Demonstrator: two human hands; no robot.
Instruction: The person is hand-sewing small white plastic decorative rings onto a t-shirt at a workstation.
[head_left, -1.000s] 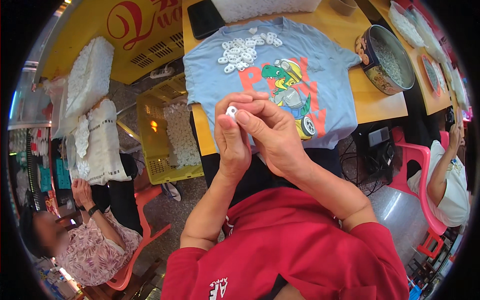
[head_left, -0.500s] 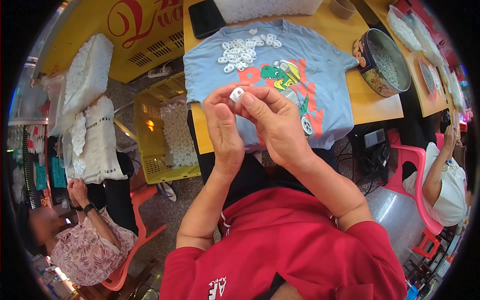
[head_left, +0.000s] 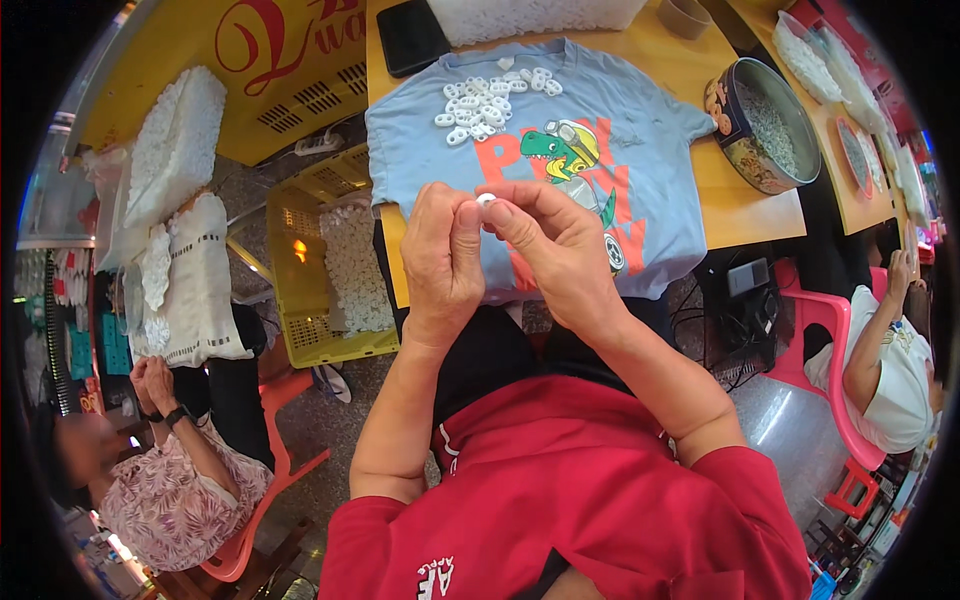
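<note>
Over the blue shirt (head_left: 410, 125), the right hand (head_left: 565, 255) pinches a small white piece (head_left: 486, 199); whether the left hand (head_left: 443, 250), close beside it, also grips is unclear. Uneven thumb pressure could make it slip and drop.

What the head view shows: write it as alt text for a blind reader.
A person's right hand pinches a small white piece, left hand close against it, in front of a blue T-shirt on a yellow table. A pile of white pieces lies on the shirt; a round tin stands to its right.
</note>
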